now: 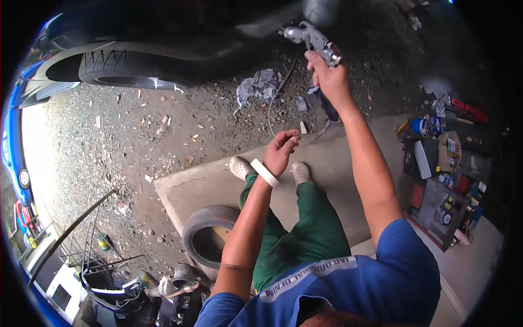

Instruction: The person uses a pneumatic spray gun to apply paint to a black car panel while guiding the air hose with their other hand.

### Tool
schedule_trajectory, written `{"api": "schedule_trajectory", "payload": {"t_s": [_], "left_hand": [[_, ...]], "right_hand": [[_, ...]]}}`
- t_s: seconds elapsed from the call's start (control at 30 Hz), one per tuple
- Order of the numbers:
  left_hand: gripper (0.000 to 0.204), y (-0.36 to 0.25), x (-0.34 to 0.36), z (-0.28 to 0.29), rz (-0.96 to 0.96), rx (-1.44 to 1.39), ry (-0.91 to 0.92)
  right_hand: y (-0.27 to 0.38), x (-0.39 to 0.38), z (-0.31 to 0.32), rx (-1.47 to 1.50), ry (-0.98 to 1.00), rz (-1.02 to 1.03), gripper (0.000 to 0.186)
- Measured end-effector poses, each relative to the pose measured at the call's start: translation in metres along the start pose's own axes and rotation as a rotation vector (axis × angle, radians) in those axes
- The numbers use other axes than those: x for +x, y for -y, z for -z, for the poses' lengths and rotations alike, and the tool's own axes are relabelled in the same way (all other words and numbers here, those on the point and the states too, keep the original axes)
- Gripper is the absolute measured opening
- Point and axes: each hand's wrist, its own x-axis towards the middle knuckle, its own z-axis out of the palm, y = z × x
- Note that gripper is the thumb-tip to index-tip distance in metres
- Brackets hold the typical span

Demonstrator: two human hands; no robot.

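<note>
As seen from the head view, recorded bare right hand at far reach, clamped on a silver metal spray gun with grip mostly buried in the fist. Recorded bare left hand well apart and lower, with fingers loosely curled and nothing visible in it; noted a broad white band around the wrist. Located gun near a dark vehicle body, just below a blurred grey rounded shape, possibly its cup; cannot confirm. Judged gun stiff, moderately heavy for its bulk, likely top-heavy with any filled cup, perhaps slippery on smooth metal if wet, fragile at the nozzle end. Best held by the grip, leaving one finger free for the trigger, keeping clear of nozzle and fittings. Further out, noted a thin grey hose trailing over brown gravelly ground near a crumpled grey translucent sheet; cannot make out any junction with gun. Underfoot, noted a pale flat concrete slab with a loose black rubber tyre at its edge.
</note>
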Motion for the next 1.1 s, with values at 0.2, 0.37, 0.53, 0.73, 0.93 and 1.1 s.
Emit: {"api": "schedule_trajectory", "payload": {"t_s": [0.2, 0.37, 0.53, 0.73, 0.93, 1.1], "left_hand": [[0.032, 0.015, 0.024, -0.057, -0.036, 0.033, 0.056], [0.037, 0.008, 0.049, -0.08, -0.207, -0.004, -0.071], [0.021, -0.001, 0.065, -0.076, -0.368, -0.179, -0.111], [0.016, 0.011, 0.069, -0.016, -0.44, -0.174, -0.187], [0.017, 0.05, 0.087, 0.024, -0.444, 0.096, -0.368], [0.021, 0.072, 0.089, 0.034, -0.601, 0.546, -0.464]], "right_hand": [[-0.02, 0.007, 0.052, -0.101, -0.197, 0.04, 0.025], [-0.023, -0.015, 0.051, -0.08, -0.148, 0.012, 0.028], [-0.033, -0.037, 0.012, 0.157, 0.01, 0.03, 0.032], [-0.057, -0.039, -0.039, 0.346, 0.057, 0.108, 0.034], [-0.12, -0.03, -0.062, 0.297, 0.059, 0.035, 0.03], [-0.189, -0.024, -0.058, 0.297, -0.012, -0.015, 0.027]]}}
